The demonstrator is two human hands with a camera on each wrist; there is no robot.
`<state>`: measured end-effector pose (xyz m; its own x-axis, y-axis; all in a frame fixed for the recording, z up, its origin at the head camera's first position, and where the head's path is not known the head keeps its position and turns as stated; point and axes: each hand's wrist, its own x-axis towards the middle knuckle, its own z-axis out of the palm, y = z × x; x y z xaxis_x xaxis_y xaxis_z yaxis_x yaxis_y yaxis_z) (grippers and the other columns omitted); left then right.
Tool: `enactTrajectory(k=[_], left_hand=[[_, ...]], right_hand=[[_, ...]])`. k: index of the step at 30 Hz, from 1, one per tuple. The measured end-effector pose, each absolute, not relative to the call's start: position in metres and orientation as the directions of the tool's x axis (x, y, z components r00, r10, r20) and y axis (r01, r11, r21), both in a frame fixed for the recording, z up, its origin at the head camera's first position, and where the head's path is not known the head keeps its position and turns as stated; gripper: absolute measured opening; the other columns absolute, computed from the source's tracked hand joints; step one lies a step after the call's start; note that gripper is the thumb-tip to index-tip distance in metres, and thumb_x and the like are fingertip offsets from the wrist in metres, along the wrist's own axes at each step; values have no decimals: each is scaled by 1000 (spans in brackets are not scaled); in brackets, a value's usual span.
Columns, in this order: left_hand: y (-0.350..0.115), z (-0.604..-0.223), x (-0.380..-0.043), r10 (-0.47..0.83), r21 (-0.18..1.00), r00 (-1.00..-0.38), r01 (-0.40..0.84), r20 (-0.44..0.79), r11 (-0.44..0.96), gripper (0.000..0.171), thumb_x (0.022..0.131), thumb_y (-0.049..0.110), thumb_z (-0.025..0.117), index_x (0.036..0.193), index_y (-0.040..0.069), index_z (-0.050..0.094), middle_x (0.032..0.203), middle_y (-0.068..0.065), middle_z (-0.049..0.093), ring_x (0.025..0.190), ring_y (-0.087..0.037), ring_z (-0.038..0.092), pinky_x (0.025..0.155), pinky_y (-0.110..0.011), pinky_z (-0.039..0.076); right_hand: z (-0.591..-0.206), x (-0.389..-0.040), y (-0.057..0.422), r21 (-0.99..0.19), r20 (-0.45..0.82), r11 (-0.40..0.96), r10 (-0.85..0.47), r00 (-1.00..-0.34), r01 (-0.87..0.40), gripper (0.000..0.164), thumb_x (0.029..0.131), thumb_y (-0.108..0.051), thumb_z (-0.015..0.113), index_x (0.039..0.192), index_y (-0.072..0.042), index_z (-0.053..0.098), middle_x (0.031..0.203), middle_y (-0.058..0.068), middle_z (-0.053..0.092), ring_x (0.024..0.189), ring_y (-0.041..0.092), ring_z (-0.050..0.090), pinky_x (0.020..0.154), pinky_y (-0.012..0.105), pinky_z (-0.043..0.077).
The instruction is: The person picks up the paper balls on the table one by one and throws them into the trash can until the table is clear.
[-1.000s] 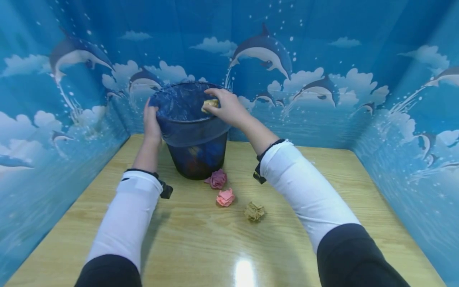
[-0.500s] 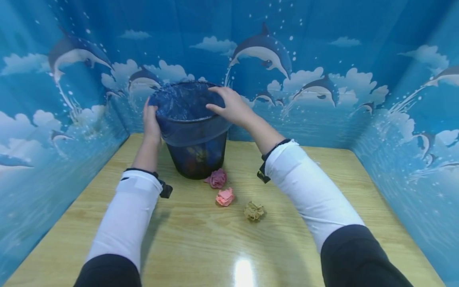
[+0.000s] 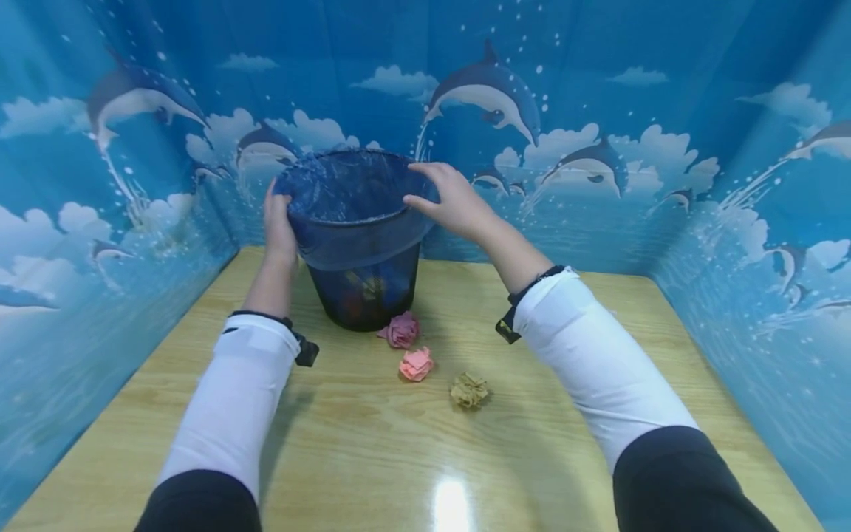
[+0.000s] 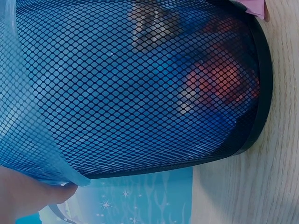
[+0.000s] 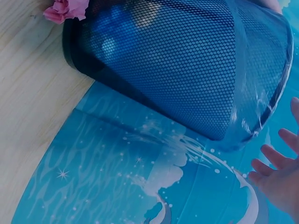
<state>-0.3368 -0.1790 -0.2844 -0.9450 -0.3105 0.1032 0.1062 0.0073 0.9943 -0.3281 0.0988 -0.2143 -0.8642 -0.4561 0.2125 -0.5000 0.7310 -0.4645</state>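
Note:
A dark mesh wastebasket [image 3: 362, 295], lined with a translucent blue bag, stands upright on the table. My left hand [image 3: 279, 230] holds its left side at the rim, thumb over the edge. In the left wrist view, part of that hand [image 4: 35, 193] presses the liner's folded edge. Beside the right rim, my right hand [image 3: 455, 203] is spread with nothing in it; the right wrist view has its fingers [image 5: 275, 158] apart from the basket. Crumpled paper [image 4: 215, 79] shows through the mesh. On the table lie mauve [image 3: 401, 330], pink [image 3: 416, 365] and olive [image 3: 468, 391] crumpled paper balls.
The wooden table [image 3: 372, 458] is enclosed by a blue curtain [image 3: 598, 89] printed with dolphins and clouds, close behind the wastebasket. The mauve ball lies right at the basket's base, the other two nearer the front.
My right hand let a yellowish paper ball go into the wastebasket, then drew back right, over the rim. The left hand stays on the basket. The balls on the table have not moved.

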Motion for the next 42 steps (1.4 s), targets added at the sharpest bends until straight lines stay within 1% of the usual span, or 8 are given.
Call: enactTrajectory(k=[6, 10, 16, 22, 29, 33, 42], left_hand=[[-180, -282, -338, -327, 997, -943, 74, 61, -27, 60, 98, 33, 26, 156, 32, 13, 164, 8, 5, 150, -12, 6, 120, -33, 8], [-180, -282, -338, -327, 997, -943, 74, 64, -19, 60, 97, 34, 26, 156, 33, 12, 164, 8, 4, 150, -12, 5, 120, -33, 8], [-179, -282, -339, -329, 996, -941, 84, 73, -19, 61, 97, 34, 26, 156, 33, 13, 164, 8, 4, 150, -12, 5, 120, -32, 8], [-179, -283, -337, -320, 995, -942, 102, 97, 3, 60, 97, 37, 26, 156, 33, 12, 164, 8, 4, 150, -12, 4, 120, -33, 7], [-179, -285, -337, -314, 994, -943, 106, 107, 22, 60, 98, 38, 25, 156, 33, 11, 164, 8, 4, 150, -12, 4, 120, -33, 6], [-178, -284, -336, -309, 994, -945, 104, 106, 23, 61, 98, 39, 26, 156, 33, 11, 163, 9, 3, 150, -12, 3, 121, -34, 6], [-177, -285, -336, -311, 995, -945, 103, 104, 18, 61, 98, 40, 26, 156, 33, 11, 163, 11, 3, 150, -12, 2, 121, -35, 6]], right_hand=[[-220, -322, 111, -449, 203, 740, -460, -864, -500, 66, 97, -46, 52, 153, -19, 30, 158, 9, 26, 147, 26, 21, 118, 47, 22], [-224, -318, 119, -436, 207, 747, -459, -864, -501, 65, 97, -44, 52, 153, -19, 30, 158, 10, 26, 147, 28, 21, 117, 48, 22], [-232, -312, 130, -415, 194, 759, -464, -864, -501, 65, 98, -42, 52, 154, -18, 27, 161, 12, 17, 149, 31, 13, 118, 53, 16], [-241, -307, 140, -408, 179, 766, -466, -867, -496, 65, 98, -42, 51, 154, -18, 27, 162, 12, 14, 149, 32, 10, 117, 55, 15], [-256, -296, 152, -413, 161, 779, -447, -880, -471, 65, 97, -43, 53, 153, -19, 29, 161, 12, 17, 149, 34, 13, 116, 56, 17], [-267, -290, 160, -419, 155, 780, -443, -883, -464, 65, 97, -42, 53, 153, -19, 30, 161, 12, 18, 148, 34, 14, 116, 57, 18], [-291, -275, 175, -456, 141, 770, -432, -891, -446, 62, 97, -35, 56, 152, -16, 32, 160, 15, 21, 147, 38, 16, 115, 59, 17]])
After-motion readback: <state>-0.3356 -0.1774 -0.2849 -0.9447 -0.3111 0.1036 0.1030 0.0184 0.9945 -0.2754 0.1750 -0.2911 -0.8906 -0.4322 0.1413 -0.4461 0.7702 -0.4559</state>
